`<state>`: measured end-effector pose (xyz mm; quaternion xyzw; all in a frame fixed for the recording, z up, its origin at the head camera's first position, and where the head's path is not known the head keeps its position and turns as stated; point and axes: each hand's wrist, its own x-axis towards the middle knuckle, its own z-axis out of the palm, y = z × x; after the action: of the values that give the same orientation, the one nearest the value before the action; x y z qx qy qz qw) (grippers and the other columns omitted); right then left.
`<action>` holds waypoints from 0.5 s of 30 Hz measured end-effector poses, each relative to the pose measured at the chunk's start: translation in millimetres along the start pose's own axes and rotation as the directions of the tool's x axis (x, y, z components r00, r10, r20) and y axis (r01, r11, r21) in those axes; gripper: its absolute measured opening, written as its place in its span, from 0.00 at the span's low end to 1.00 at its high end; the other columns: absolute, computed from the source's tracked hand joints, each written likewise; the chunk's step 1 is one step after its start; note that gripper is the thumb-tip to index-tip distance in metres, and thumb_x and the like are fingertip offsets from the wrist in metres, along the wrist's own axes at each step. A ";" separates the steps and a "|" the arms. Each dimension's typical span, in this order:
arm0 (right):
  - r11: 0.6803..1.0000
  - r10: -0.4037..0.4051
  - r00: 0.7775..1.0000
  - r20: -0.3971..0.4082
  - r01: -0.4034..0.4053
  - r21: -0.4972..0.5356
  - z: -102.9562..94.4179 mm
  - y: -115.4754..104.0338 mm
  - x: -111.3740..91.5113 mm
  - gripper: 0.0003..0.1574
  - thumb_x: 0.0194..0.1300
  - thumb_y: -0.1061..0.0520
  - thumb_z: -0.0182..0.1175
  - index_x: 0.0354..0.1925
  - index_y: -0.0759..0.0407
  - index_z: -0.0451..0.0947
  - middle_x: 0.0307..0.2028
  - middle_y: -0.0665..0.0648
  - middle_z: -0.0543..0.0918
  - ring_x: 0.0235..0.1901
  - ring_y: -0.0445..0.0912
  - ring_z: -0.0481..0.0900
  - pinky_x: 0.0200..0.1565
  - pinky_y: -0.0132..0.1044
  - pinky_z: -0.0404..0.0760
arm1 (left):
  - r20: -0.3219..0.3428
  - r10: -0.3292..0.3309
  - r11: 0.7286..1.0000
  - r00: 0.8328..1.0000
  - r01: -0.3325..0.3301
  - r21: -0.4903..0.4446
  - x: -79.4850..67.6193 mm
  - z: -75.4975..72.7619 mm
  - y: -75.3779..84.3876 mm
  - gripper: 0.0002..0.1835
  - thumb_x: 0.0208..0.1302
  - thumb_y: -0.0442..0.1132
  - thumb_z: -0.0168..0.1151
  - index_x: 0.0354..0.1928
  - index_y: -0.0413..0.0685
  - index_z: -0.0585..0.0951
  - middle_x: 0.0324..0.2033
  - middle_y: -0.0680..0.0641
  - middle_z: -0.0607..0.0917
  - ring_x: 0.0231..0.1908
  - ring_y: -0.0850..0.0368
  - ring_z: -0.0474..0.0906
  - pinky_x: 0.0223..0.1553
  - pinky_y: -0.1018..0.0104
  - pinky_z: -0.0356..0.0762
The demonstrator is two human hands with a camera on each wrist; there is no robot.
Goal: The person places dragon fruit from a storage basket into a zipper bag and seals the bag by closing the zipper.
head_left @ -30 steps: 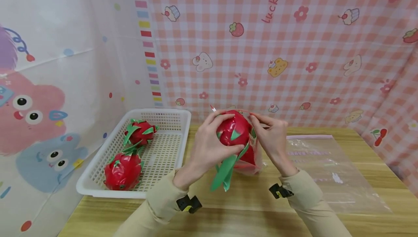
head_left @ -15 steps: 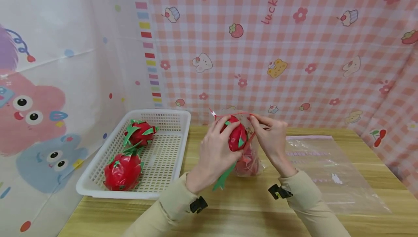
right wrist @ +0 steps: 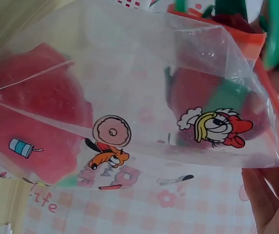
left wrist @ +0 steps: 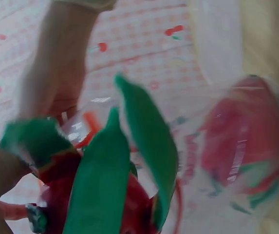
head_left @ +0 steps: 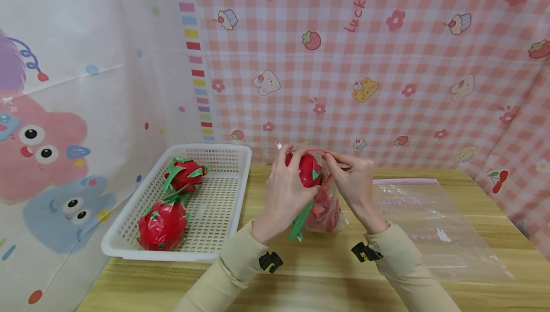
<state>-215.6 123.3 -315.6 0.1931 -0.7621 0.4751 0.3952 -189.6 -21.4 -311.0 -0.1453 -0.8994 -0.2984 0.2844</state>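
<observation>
My left hand point(head_left: 283, 192) grips a model dragon fruit point(head_left: 307, 169), red with green leaf tips, at the mouth of a clear printed zip bag point(head_left: 328, 209). In the right wrist view this fruit point(right wrist: 193, 92) shows through the bag wall, partly inside the orange-edged opening. Its long green leaves point(left wrist: 100, 175) fill the middle of the left wrist view. With thumb and fingertips, my right hand point(head_left: 354, 183) pinches the bag's orange rim point(right wrist: 275, 112). Another dragon fruit point(right wrist: 37, 117) lies inside at the bag's bottom.
On the left stands a white plastic basket point(head_left: 223, 250) with two more dragon fruits point(head_left: 162, 226) in it. A flat clear zip bag point(head_left: 429, 226) lies on the wooden table point(head_left: 318, 283) at right. A checked cloth point(head_left: 326, 63) hangs behind.
The left hand has moved a little right and turned, taking its dragon fruit toward the bag's mouth. The right hand stays nearly in place, still pinching the rim, with a slight shift left.
</observation>
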 end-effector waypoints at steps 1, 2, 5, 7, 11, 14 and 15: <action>1.000 0.006 1.000 -0.007 -0.006 -0.005 0.0 0.6 0.5 0.08 0.60 0.64 0.62 0.34 0.70 0.86 0.30 0.67 0.87 0.25 0.56 0.86 0.27 0.16 0.76 | -0.006 0.010 1.000 1.000 -0.010 0.016 -1.5 3.3 -1.1 0.38 0.41 0.46 0.76 0.58 0.53 0.73 0.57 0.44 0.73 0.50 0.47 0.77 0.44 0.55 0.83; 1.000 0.014 1.000 -0.012 -0.014 -0.008 -0.1 1.4 0.8 0.08 0.60 0.64 0.63 0.34 0.70 0.86 0.29 0.68 0.87 0.25 0.56 0.86 0.27 0.16 0.76 | -0.010 0.018 1.000 1.000 -0.018 0.023 -2.7 6.4 -2.4 0.38 0.41 0.46 0.76 0.59 0.53 0.72 0.56 0.44 0.73 0.50 0.48 0.77 0.45 0.56 0.82; 0.999 0.029 0.999 -0.018 -0.029 -0.033 -1.1 3.7 1.8 0.09 0.60 0.64 0.62 0.35 0.70 0.85 0.29 0.67 0.86 0.24 0.56 0.86 0.24 0.16 0.74 | -0.028 0.064 0.998 0.998 -0.064 0.019 -4.2 14.9 -8.4 0.37 0.45 0.44 0.75 0.60 0.51 0.72 0.54 0.44 0.75 0.48 0.48 0.78 0.45 0.56 0.82; 0.998 0.044 0.999 -0.028 -0.046 -0.049 -1.7 5.5 2.6 0.09 0.60 0.64 0.62 0.35 0.70 0.85 0.29 0.67 0.87 0.23 0.55 0.86 0.24 0.15 0.73 | -0.044 0.109 0.994 0.993 -0.109 -0.001 -3.6 19.2 -14.8 0.34 0.49 0.42 0.73 0.60 0.50 0.73 0.53 0.44 0.76 0.44 0.49 0.80 0.41 0.57 0.82; 0.993 0.092 0.994 -0.058 -0.097 -0.074 -1.9 8.3 4.4 0.10 0.61 0.62 0.61 0.35 0.68 0.86 0.29 0.66 0.87 0.25 0.52 0.87 0.24 0.15 0.72 | -0.104 0.236 0.972 0.966 -0.236 0.015 -5.4 23.7 -31.3 0.23 0.58 0.39 0.67 0.56 0.44 0.76 0.50 0.42 0.78 0.42 0.50 0.81 0.40 0.60 0.82; 0.988 0.120 0.990 -0.079 -0.126 -0.084 -1.3 9.6 4.9 0.10 0.62 0.61 0.61 0.34 0.66 0.86 0.29 0.64 0.88 0.27 0.52 0.87 0.23 0.16 0.71 | -0.152 0.240 0.968 0.959 -0.223 0.116 -12.9 22.5 -42.5 0.20 0.61 0.41 0.64 0.53 0.40 0.77 0.49 0.40 0.79 0.48 0.47 0.78 0.47 0.59 0.80; 0.988 0.124 0.989 -0.080 -0.131 -0.086 -0.9 9.9 4.6 0.10 0.62 0.61 0.61 0.34 0.66 0.87 0.29 0.64 0.88 0.27 0.52 0.87 0.24 0.16 0.71 | -0.159 0.208 0.969 0.965 -0.182 0.165 -17.0 21.6 -45.6 0.20 0.61 0.43 0.63 0.52 0.39 0.77 0.47 0.39 0.80 0.48 0.46 0.78 0.47 0.59 0.80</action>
<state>-224.7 129.2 -317.4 0.1079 -0.7784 0.4713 0.4003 -204.9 -45.1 -356.1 -0.1847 -0.8720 -0.2125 0.4004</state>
